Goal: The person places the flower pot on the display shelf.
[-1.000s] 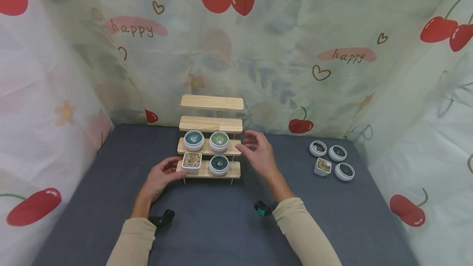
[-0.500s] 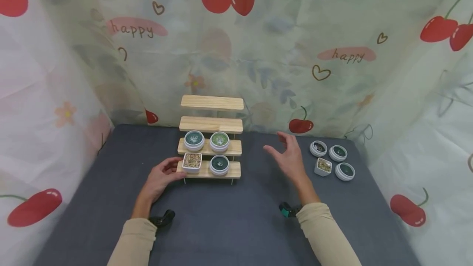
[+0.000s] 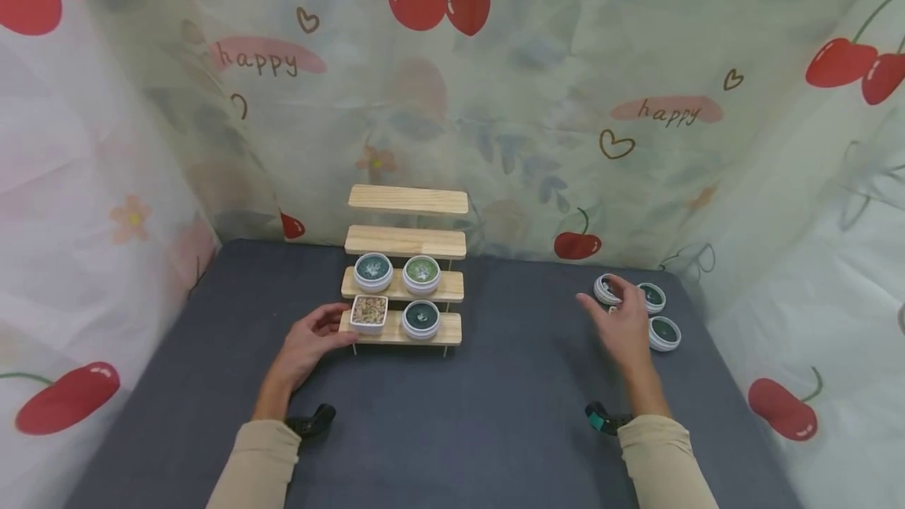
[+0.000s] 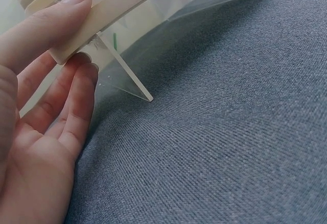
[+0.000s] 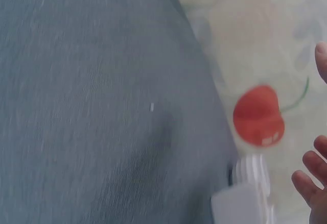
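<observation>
Left hand point(image 3: 309, 342), at left: grip clamped on the left end of the lowest board point(image 3: 450, 330) of the rack point(image 3: 408, 199), thumb above, fingers beneath, just beside a square pot point(image 3: 369, 314). A round pot point(image 3: 421, 319) stands to the right on this board; two similar ones occupy the next board point(image 3: 453, 287). Right hand point(image 3: 622, 328), at right: grip apart, over clustered pots point(image 3: 665, 334), partly hiding them, on the worktop point(image 3: 495, 430). Far side: a cherry-printed curtain point(image 3: 523, 93).

Left hand point(image 4: 43, 145) around wooden board point(image 4: 120, 5)
</observation>
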The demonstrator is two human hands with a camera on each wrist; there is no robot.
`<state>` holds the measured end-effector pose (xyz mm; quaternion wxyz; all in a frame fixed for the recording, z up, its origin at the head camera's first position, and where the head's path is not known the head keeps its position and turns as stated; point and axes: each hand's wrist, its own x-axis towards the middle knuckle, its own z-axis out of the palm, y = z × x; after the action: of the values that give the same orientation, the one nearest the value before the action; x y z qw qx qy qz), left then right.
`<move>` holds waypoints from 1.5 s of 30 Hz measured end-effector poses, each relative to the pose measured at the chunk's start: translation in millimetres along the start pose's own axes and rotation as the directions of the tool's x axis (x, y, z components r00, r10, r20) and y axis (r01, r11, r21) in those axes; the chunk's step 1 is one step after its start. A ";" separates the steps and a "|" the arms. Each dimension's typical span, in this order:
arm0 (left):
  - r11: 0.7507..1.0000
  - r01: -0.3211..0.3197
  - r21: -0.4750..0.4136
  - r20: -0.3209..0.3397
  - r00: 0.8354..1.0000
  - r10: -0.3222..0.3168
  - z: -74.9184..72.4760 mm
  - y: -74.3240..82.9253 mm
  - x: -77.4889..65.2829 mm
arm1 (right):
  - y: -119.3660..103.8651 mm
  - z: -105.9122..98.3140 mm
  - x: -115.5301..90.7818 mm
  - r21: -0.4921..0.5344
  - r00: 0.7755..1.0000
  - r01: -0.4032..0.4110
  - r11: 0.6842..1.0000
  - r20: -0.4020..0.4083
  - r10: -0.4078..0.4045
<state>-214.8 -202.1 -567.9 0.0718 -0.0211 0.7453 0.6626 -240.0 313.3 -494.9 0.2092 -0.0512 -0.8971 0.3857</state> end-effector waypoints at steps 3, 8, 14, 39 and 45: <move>1.000 -0.001 -0.003 -0.002 1.000 0.001 -0.6 0.3 -0.7 | 11.2 -6.2 -3.8 0.006 0.999 -0.035 0.999 -0.023 0.035; 1.000 -0.007 -0.003 -0.002 1.000 0.007 -1.0 -0.2 -1.3 | 26.1 -9.1 -10.1 -0.002 0.997 -0.058 0.998 -0.054 0.058; 1.000 -0.012 -0.005 0.003 1.000 0.012 0.0 -1.8 0.0 | 38.0 -5.7 -15.7 0.003 0.992 -0.040 0.999 -0.117 0.040; 1.000 -0.004 0.018 -0.022 1.000 0.004 1.5 1.9 -2.2 | 55.8 21.3 -25.5 0.055 0.955 -0.157 0.986 -0.245 0.166; 1.000 0.008 0.014 -0.015 1.000 -0.008 0.8 3.0 -3.2 | 63.9 32.7 -25.2 0.124 0.929 -0.228 0.966 -0.269 0.254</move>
<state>-212.0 -201.1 -564.6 0.0691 -0.0284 0.7503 0.6569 -235.1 329.5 -569.1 0.2883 -0.2060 -0.8265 0.4374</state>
